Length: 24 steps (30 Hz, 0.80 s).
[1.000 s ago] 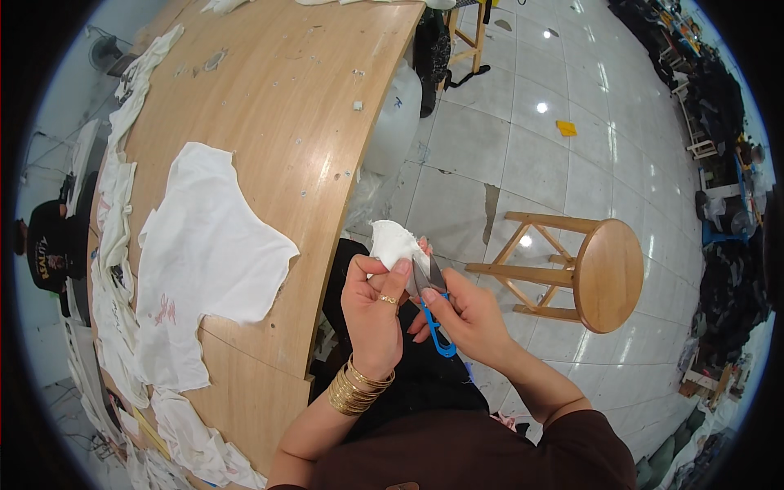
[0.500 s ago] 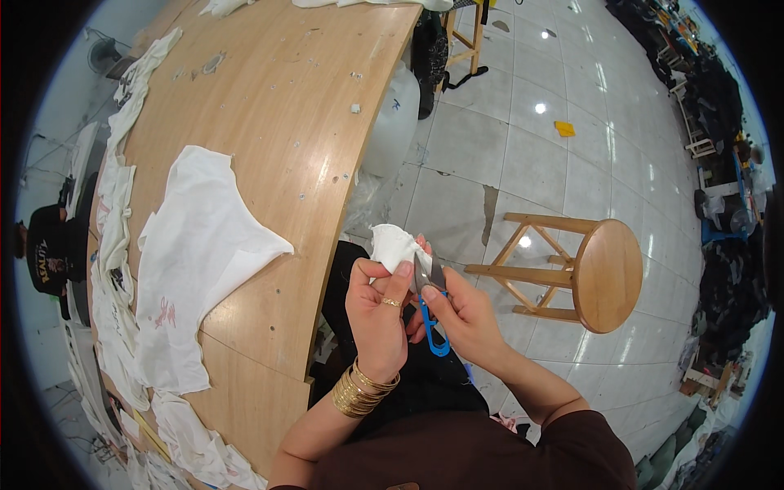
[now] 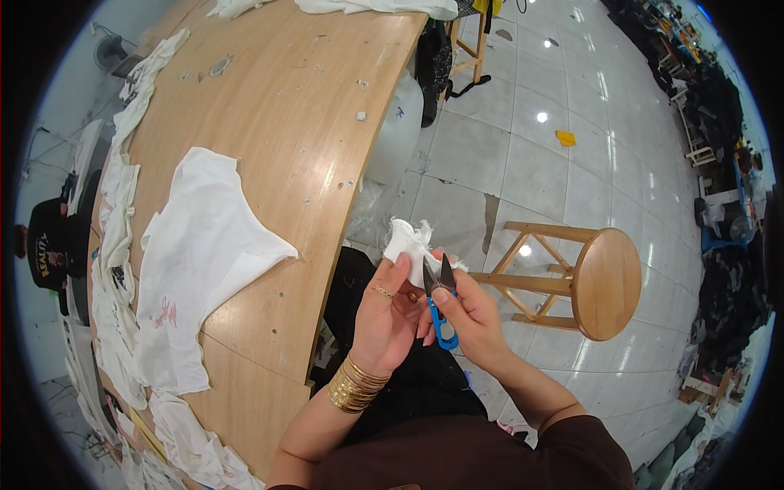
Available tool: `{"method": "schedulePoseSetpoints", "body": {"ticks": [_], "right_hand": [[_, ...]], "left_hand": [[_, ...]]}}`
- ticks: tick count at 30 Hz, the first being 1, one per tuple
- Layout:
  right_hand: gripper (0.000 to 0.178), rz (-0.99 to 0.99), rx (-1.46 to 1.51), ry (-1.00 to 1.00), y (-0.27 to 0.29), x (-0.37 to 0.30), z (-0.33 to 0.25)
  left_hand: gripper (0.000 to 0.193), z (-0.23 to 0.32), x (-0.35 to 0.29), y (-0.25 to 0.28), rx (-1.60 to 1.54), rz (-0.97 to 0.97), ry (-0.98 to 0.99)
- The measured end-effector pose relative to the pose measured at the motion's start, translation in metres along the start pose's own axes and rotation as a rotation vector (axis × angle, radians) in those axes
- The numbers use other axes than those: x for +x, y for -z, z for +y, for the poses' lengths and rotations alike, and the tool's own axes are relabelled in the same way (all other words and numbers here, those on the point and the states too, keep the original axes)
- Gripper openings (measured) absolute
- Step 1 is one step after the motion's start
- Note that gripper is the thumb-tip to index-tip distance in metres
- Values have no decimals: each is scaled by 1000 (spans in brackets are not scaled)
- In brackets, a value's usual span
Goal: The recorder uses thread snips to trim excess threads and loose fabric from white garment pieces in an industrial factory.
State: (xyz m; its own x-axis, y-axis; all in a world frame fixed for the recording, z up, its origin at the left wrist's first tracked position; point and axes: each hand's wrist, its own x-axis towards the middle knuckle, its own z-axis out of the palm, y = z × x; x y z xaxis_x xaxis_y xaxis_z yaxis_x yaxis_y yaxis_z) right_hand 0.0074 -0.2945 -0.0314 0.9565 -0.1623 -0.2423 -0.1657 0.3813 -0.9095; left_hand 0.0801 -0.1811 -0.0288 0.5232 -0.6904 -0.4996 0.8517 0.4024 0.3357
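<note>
Blue-handled metal thread snips (image 3: 442, 304) point their blades away, long axis running near to far. The right hand (image 3: 474, 322) grasps them. The left hand (image 3: 394, 314) pinches a small scrap of white cloth (image 3: 408, 242).

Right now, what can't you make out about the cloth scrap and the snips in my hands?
Head view only:
- White cloth scrap: its lower part is hidden behind the left hand.
- Blue thread snips: the handle is mostly covered by the right hand.
- Blade tips: too small to tell whether they touch the cloth or a thread.
- Print on the white garment on the table: too small.
</note>
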Motion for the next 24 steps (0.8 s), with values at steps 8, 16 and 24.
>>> {"method": "schedulePoseSetpoints", "body": {"ticks": [8,16,24], "right_hand": [[19,11,168,-66,2,4,-13],[21,17,-107,27,-1,-2,-3],[18,-16,-224,-23,-1,-4,-15]], "left_hand": [[30,-1,1,-12,191,105,-396],[33,4,-2,-29,131,60,-394],[37,4,-4,-31,181,47,-418]]}}
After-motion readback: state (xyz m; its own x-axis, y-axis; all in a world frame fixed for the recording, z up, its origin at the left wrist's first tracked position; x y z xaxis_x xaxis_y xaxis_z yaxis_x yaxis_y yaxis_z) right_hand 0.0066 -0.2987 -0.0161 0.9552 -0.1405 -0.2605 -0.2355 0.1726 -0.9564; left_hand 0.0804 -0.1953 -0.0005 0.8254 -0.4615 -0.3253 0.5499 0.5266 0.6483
